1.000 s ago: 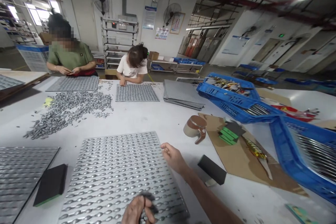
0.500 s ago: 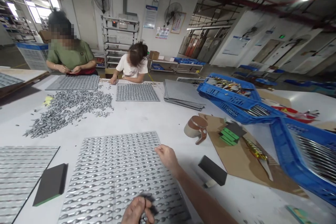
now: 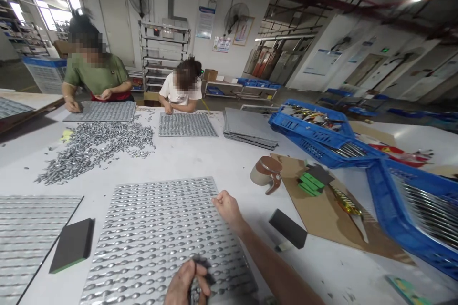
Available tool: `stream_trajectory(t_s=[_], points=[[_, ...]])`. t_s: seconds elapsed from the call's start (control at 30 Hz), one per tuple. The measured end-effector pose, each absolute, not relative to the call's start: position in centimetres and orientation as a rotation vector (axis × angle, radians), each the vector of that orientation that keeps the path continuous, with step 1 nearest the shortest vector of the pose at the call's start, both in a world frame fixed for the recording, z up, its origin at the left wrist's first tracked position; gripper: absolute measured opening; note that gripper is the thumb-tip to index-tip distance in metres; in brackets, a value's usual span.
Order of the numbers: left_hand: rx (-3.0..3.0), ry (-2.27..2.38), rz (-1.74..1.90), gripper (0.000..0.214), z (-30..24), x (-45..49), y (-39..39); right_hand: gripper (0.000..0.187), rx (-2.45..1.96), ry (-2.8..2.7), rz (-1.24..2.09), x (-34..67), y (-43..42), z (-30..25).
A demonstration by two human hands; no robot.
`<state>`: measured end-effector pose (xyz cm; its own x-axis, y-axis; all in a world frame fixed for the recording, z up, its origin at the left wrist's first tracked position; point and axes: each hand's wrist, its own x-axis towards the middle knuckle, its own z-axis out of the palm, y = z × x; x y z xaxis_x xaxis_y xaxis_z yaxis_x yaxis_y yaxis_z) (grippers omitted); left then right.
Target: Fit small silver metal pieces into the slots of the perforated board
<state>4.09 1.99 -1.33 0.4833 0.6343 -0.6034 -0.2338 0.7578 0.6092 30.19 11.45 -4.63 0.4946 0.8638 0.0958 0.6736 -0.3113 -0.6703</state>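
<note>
A grey board lies in front of me, covered with rows of small silver oval pieces. My right hand is over the board's upper right edge, thumb and fingertips pinched together; whatever may be between them is hidden. Low over the board's near part, my left hand is curled with several small silver pieces inside its fingers. A dark sanding-block-like pad with a green edge rests left of the board, partly over another ridged board.
A heap of silver pieces lies at far left. Two co-workers sit across the table by their own boards. To the right are a brown-lidded mug, a dark block, cardboard, stacked boards and blue crates.
My hands have hardly moved, staying pinched and curled. Across the table, one co-worker's hand has moved onto their board, and the other's hand has shifted over theirs.
</note>
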Motion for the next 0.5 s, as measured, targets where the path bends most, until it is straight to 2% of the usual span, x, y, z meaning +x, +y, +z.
stream_trajectory(t_s=[0.07, 0.17, 0.23, 0.33, 0.5], points=[[0.433, 0.973, 0.568, 0.069, -0.1, 3.9, 1.7, 0.014, -2.063, -1.243, 0.374, 29.2, 10.3, -3.4], [0.389, 1.002, 0.567, 0.072, 1.4, 3.6, 1.4, 0.025, -1.923, -1.376, 0.460, 26.5, 7.4, -0.1], [0.407, 1.002, 0.546, 0.073, 1.9, 3.5, 1.3, 0.028, -1.652, -1.710, 0.669, 24.4, 5.0, 2.5], [0.361, 1.051, 0.514, 0.071, 2.2, 3.6, 1.2, 0.020, -1.316, -2.076, 0.909, 21.4, 1.8, 5.2], [0.351, 1.094, 0.463, 0.067, 2.8, 4.0, 1.2, 0.023, -1.328, -2.127, 0.787, 19.1, -0.6, 4.4]])
